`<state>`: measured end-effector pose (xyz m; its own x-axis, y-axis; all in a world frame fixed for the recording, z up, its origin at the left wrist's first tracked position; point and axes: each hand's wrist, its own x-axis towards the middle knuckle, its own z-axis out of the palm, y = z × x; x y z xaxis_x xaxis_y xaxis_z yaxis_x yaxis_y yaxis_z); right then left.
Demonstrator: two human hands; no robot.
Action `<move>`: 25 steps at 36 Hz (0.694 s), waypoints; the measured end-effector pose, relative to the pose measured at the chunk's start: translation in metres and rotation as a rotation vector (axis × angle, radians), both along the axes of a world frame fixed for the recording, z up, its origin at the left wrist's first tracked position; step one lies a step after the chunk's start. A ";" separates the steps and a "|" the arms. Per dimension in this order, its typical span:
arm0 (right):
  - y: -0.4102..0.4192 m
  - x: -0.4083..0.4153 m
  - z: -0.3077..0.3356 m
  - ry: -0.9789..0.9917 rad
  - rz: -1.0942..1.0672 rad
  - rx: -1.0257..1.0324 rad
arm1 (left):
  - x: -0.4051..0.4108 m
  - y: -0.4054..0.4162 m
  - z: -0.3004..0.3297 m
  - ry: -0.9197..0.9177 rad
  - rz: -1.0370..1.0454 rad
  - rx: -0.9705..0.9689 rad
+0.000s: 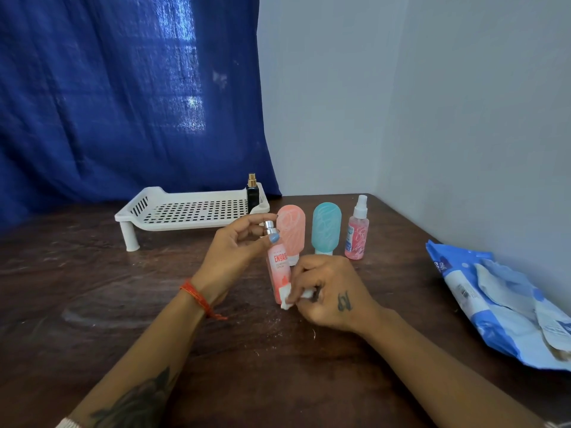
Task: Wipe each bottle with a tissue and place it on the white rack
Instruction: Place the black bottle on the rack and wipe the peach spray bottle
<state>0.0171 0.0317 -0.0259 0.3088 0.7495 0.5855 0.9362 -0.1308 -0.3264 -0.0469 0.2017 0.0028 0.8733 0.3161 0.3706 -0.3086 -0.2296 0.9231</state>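
A dark brown wooden counter [92, 288] fills the lower view, its surface scuffed and dusted with pale specks. Behind it on the left hangs a deep blue curtain [123, 103] (light glows through its middle in a window-like patch). Plain pale walls [432, 118] meet in a corner at the counter's far right end.

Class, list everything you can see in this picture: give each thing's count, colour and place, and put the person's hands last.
white rack: 1, white, table's far left
dark bottle: 1, black, gold top, on rack's right end
spray bottle: 1, pink, held centre
squeeze bottles: 2, pink and teal, mid-table
small spray bottle: 1, pink, right of teal
tissue: 1, white, against held bottle
tissue pack: 1, blue, right
table: 1, dark wood
curtain: 1, blue, behind
left hand: holds bottle's top
right hand: holds tissue
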 end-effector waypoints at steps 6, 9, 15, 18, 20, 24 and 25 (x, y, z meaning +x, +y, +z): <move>0.000 0.002 -0.001 -0.037 -0.093 -0.040 | -0.001 -0.002 0.002 0.004 -0.009 -0.023; 0.003 0.008 -0.004 -0.053 -0.173 0.172 | -0.002 -0.002 0.003 0.005 -0.017 -0.042; 0.013 0.013 -0.004 -0.047 -0.181 0.422 | -0.003 -0.004 0.003 0.001 -0.029 -0.038; 0.015 0.009 -0.005 -0.053 -0.129 0.407 | -0.003 -0.003 0.003 -0.001 -0.028 -0.055; 0.014 0.009 -0.005 -0.085 -0.115 0.407 | -0.003 -0.004 0.003 -0.005 -0.028 -0.074; 0.010 0.007 -0.007 -0.193 -0.083 0.372 | -0.004 -0.006 0.004 -0.013 -0.032 -0.095; 0.010 0.007 -0.008 -0.227 -0.079 0.355 | -0.004 -0.006 0.004 -0.016 -0.034 -0.100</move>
